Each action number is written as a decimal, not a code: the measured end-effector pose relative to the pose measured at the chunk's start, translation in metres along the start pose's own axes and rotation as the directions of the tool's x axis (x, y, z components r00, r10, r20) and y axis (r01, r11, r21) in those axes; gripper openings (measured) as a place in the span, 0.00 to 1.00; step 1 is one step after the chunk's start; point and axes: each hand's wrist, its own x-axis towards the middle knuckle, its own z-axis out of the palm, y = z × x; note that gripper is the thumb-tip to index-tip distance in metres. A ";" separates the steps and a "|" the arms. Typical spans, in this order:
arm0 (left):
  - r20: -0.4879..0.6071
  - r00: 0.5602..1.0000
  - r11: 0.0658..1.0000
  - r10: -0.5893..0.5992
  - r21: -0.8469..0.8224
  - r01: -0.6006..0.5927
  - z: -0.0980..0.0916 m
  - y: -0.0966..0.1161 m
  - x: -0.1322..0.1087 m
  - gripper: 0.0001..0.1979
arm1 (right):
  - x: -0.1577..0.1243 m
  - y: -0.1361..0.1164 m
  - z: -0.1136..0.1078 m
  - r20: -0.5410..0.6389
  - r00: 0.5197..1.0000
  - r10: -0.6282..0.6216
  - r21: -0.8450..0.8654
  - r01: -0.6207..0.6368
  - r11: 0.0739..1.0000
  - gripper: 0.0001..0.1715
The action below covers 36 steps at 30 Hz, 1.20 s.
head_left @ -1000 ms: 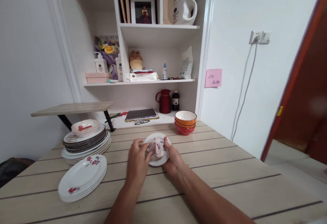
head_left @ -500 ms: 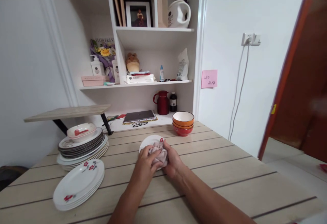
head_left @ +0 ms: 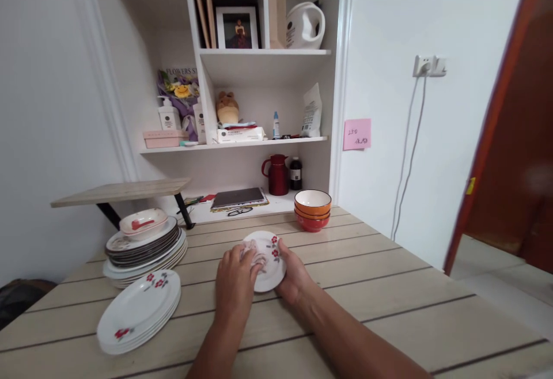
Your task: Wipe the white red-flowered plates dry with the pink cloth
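A small white plate [head_left: 270, 278] with red flowers is held tilted above the table. My right hand [head_left: 294, 275] grips its right rim, thumb on top and the other fingers hidden beneath. My left hand [head_left: 235, 272] is closed around a crumpled pale pink cloth [head_left: 254, 252], pressing it on the left part of the plate. Left of my hands lies a stack of oval white plates [head_left: 138, 313] with red flowers. Behind that stands a taller stack of plates [head_left: 147, 249] topped by a white and red dish [head_left: 144, 222].
Stacked orange and red bowls [head_left: 313, 211] stand at the back right of the table [head_left: 367, 310]. A small raised wooden stand [head_left: 121, 190] is at the back left. On the shelf behind are a dark red jug [head_left: 277, 175], a dark bottle, a laptop [head_left: 238, 197] and glasses.
My left hand has moved left with the cloth, from the plate's middle to its left side, uncovering the flowers at right. The right hand keeps its grip on the rim. The view has shifted slightly.
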 end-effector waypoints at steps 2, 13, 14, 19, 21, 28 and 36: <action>-0.005 0.999 0.994 0.050 -0.095 -0.050 0.003 0.004 -0.002 0.14 | 0.000 -0.008 -0.001 0.021 1.000 0.003 0.001 -0.003 1.000 0.24; -0.059 0.998 1.000 0.021 -0.007 -0.021 0.000 0.010 0.001 0.19 | -0.009 0.014 0.004 0.083 0.988 0.130 -0.121 -0.119 0.986 0.26; -0.067 0.997 0.998 -0.039 0.044 0.042 -0.003 0.009 0.002 0.19 | -0.007 0.016 0.003 0.065 0.992 0.106 -0.117 -0.098 0.988 0.24; 0.009 0.994 0.988 -0.105 0.114 0.103 -0.010 0.009 -0.001 0.17 | 0.001 0.007 -0.002 0.038 0.999 0.034 -0.070 -0.031 0.997 0.26; 0.059 0.996 0.997 -0.065 0.040 0.063 -0.009 0.014 -0.004 0.16 | 0.002 -0.004 -0.003 0.069 0.998 0.007 -0.060 -0.003 0.998 0.28; 0.063 0.987 0.946 0.149 -0.300 -0.124 0.003 0.036 -0.010 0.24 | -0.010 -0.015 -0.001 0.102 0.993 0.066 -0.180 -0.047 0.983 0.35; 0.074 0.993 0.982 0.086 -0.172 -0.073 0.001 0.010 -0.001 0.24 | -0.003 0.008 -0.003 0.076 0.995 0.066 -0.148 -0.054 0.988 0.25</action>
